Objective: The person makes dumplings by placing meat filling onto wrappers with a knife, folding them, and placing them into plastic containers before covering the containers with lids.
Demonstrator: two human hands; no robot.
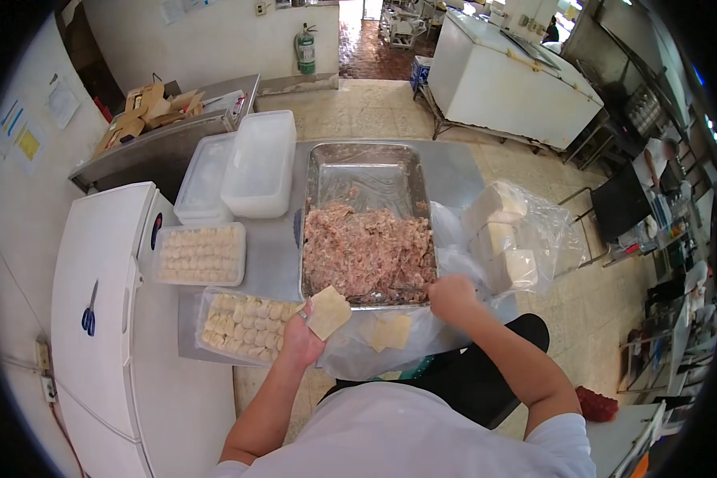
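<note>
Left hand: your left hand (303, 342) is partly closed, palm turned up, fingers and thumb pinching one pale, square dough sheet (329, 312) just off the tray's near left corner.
Right hand: your right hand (452, 299) is curled like a loose fist at the tray's near right corner; whether it grips anything cannot be told.
Metal tray: a deep, shiny tray (362, 146) sits in front of you on the steel table (464, 163).
Meat filling: pink, flecked ground meat (366, 247) fills the tray's nearer part, its far end showing bare, smeared metal.
Loose sheets: more square sheets (392, 330) lie overlapping on clear plastic (344, 356), between the tray and your body.
Dumplings: rows of folded dumplings (251, 328) fill a clear tub beside your left hand; a second tub beyond it holds more pale pieces (201, 253).
Bagged stacks: to the tray's right, pale block-like stacks (502, 237) sit in clear plastic.
Behind the tubs: two frosted plastic boxes (259, 163) overlap.
</note>
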